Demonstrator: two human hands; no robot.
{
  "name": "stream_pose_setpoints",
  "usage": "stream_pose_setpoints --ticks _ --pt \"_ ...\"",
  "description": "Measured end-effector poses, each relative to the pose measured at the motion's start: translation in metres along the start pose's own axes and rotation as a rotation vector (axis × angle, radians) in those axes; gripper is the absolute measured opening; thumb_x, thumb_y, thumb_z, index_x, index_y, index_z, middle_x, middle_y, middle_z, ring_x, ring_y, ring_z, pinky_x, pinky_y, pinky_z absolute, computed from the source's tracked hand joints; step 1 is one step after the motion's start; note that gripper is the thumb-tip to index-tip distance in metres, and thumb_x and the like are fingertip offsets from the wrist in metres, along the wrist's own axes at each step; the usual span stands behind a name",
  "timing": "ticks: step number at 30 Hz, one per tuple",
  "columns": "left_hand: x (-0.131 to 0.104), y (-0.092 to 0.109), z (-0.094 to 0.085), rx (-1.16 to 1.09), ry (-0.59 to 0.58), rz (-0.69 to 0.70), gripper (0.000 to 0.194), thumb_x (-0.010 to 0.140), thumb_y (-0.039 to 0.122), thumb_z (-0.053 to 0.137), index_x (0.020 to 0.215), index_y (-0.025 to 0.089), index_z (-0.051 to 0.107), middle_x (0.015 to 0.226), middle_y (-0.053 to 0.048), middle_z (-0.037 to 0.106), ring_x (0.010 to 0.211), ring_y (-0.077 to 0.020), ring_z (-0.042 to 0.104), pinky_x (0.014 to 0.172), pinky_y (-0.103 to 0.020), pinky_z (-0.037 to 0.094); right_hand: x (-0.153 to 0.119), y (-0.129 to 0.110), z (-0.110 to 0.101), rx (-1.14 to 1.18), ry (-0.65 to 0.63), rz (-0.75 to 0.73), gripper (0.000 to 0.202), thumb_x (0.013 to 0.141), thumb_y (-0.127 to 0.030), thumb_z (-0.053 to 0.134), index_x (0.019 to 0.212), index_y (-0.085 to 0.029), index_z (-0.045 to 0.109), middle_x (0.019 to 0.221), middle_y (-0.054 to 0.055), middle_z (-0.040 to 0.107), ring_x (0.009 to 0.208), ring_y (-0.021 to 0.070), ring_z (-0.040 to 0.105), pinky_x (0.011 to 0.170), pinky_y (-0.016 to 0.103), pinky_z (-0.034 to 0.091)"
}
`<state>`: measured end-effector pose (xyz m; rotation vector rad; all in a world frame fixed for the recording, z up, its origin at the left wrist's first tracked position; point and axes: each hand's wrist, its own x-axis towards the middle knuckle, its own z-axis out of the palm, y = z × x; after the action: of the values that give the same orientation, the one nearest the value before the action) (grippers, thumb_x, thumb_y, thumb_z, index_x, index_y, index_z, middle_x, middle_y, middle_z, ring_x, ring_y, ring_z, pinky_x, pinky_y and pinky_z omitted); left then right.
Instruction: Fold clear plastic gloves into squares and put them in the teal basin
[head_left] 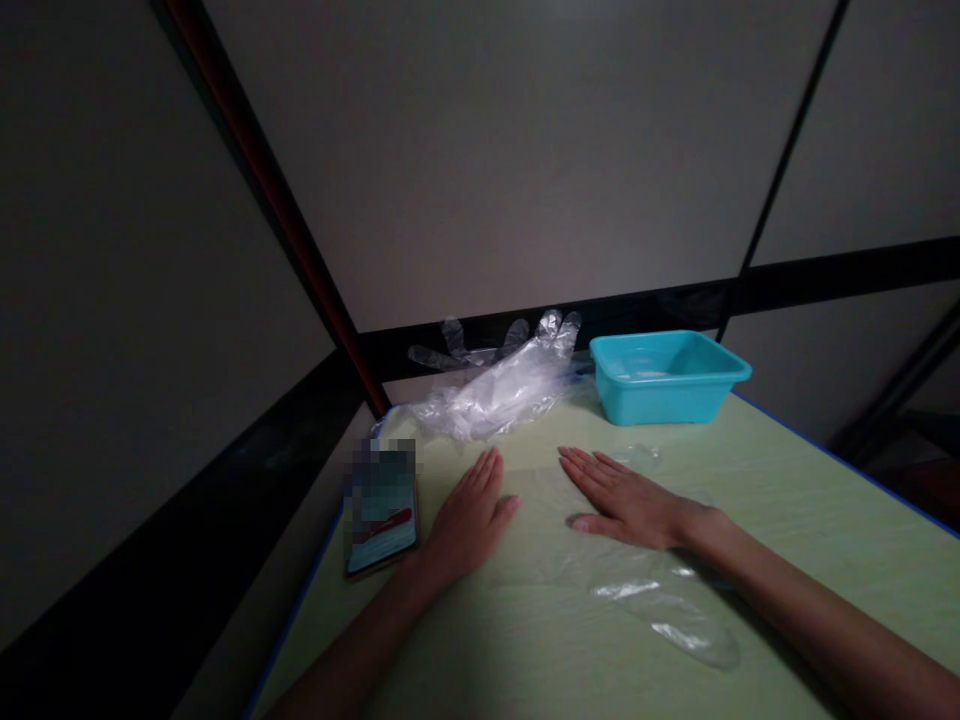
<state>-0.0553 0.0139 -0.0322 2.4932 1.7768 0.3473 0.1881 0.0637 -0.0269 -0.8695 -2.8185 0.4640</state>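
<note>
A clear plastic glove point(645, 590) lies spread on the pale green table point(810, 530), its fingers pointing to the right. My right hand point(622, 497) rests flat on top of it, thumb out to the side and fingers stretched forward. On the left, my left hand point(471, 515) lies palm down at the glove's left end, fingers straight and the thumb apart. Neither hand grips anything. The glove's left edge is so sheer that I cannot tell exactly where it ends.
A heap of clear plastic gloves point(502, 390) lies at the back of the table against the wall. Right of it stands a turquoise plastic basin point(667, 400). A phone point(382, 515), partly blurred out, lies near the left edge. Walls point(555, 170) rise behind and to the left.
</note>
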Motion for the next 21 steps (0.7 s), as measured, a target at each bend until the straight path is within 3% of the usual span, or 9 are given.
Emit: stream_pose_setpoints --ticks 7,10,15,21 --pt "0.000 0.006 -0.002 -0.072 0.119 0.038 0.053 0.085 0.033 0.035 0.131 0.009 0.025 0.138 -0.014 0.024 0.128 -0.0195 0.019 0.105 -0.038 0.019 -0.006 0.007 -0.019 0.481 0.023 0.192 0.064 0.086 -0.053 0.021 0.137 -0.016 0.008 0.143 0.006 0.006 0.129 0.0197 0.008 0.106 0.041 0.008" --pt "0.000 0.014 -0.003 -0.069 0.163 0.043 0.048 0.084 0.030 0.037 0.127 0.009 0.032 0.135 -0.013 0.032 0.126 -0.0196 0.025 0.105 -0.039 0.020 -0.008 0.010 -0.023 0.550 0.029 0.203 0.062 0.087 -0.052 0.019 0.137 -0.017 0.009 0.143 0.005 0.008 0.129 0.0194 0.009 0.105 0.042 0.009" --pt "-0.002 0.027 -0.004 -0.044 0.187 0.115 0.042 0.083 0.025 0.041 0.123 0.013 0.040 0.132 -0.010 0.038 0.124 -0.0206 0.029 0.104 -0.043 0.020 -0.004 0.005 -0.020 0.275 -0.056 0.114 0.072 0.084 -0.056 0.027 0.136 -0.010 0.011 0.143 0.010 0.006 0.130 0.0206 0.004 0.106 0.040 0.006" --pt "-0.001 0.028 -0.006 -0.048 0.262 0.115 0.039 0.080 0.016 0.041 0.119 0.012 0.041 0.123 -0.010 0.049 0.121 -0.0202 0.035 0.104 -0.046 0.018 0.000 0.002 -0.006 -0.020 0.010 0.030 0.072 0.083 -0.057 0.027 0.136 -0.009 0.014 0.142 0.013 0.007 0.130 0.0217 0.005 0.106 0.041 0.008"
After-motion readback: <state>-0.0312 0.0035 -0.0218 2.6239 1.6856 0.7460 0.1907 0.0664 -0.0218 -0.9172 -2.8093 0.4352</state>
